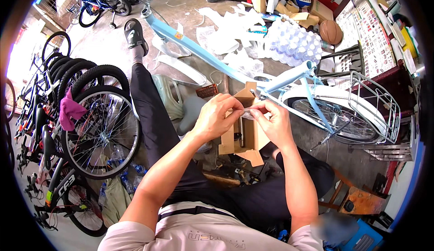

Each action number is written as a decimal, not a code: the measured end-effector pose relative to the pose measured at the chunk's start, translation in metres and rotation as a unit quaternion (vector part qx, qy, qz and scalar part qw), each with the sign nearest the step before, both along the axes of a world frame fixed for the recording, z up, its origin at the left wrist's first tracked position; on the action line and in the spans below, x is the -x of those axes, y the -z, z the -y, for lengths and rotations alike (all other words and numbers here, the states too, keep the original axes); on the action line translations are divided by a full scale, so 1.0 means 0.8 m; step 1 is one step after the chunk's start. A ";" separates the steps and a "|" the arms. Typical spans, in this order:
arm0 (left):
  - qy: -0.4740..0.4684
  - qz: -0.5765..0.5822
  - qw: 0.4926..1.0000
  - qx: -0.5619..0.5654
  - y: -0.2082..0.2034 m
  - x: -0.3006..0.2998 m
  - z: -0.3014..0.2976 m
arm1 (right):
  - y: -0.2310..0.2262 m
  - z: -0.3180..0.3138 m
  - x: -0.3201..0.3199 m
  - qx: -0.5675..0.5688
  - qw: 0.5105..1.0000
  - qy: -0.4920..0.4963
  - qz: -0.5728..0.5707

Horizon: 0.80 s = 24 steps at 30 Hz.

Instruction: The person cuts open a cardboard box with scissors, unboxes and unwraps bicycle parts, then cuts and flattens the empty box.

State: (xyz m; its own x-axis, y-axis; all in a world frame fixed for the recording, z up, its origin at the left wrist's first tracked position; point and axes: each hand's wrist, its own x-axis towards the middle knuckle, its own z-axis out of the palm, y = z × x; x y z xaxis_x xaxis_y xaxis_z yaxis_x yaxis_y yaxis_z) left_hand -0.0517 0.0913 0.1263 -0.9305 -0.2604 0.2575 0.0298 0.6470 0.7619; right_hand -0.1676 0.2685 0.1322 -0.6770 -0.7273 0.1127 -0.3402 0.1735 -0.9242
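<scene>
My left hand [218, 119] and my right hand [274, 122] meet in front of me, thumbs and fingertips pinched. Between them is a small piece of clear plastic [247, 114], perhaps a little bag; its contents are too small to make out. Right below my hands stands an open cardboard box [258, 139] with its flaps spread. A metal rod and dark parts show inside it. Just beyond the box lies a light blue bicycle frame [203, 51], with a white-fendered rear wheel [357, 115] at its right end.
Bicycles and a loose wheel [103, 132] crowd the left side. A pack of water bottles [294, 42], a basketball [331, 32] and white wrapping scraps [226, 27] lie at the far side. Tools [244, 175] lie near my legs, and a wooden stool [361, 201] stands at right.
</scene>
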 end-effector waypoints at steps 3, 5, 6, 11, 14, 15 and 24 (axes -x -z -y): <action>0.012 -0.008 1.000 0.004 -0.004 0.002 -0.001 | -0.005 0.002 0.000 0.016 0.999 0.002 -0.043; 0.007 -0.032 0.999 0.019 -0.006 0.004 -0.004 | -0.005 0.004 0.000 0.020 0.997 0.004 -0.069; 0.006 -0.033 0.999 0.018 -0.008 0.005 -0.005 | -0.005 0.005 0.000 0.023 0.995 0.008 -0.094; 0.010 -0.063 0.997 0.051 -0.014 0.011 -0.012 | -0.002 0.005 0.001 0.029 0.987 0.015 -0.154; 0.018 -0.094 0.990 0.099 -0.008 0.014 -0.010 | 0.001 0.005 0.000 0.024 0.988 0.013 -0.151; 0.017 -0.094 0.991 0.099 -0.007 0.014 -0.011 | 0.001 0.006 -0.001 0.025 0.989 0.011 -0.143; 0.018 -0.068 0.995 0.069 -0.008 0.015 -0.010 | -0.001 0.000 -0.002 0.037 0.996 0.055 -0.059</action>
State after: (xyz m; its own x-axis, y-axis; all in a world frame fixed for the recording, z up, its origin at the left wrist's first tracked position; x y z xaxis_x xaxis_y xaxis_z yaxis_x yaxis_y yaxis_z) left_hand -0.0640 0.0991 0.1329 -0.8926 -0.1811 0.4128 0.1520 0.7412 0.6538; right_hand -0.1659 0.2689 0.1334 -0.7312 -0.6359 0.2467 -0.4305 0.1497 -0.8901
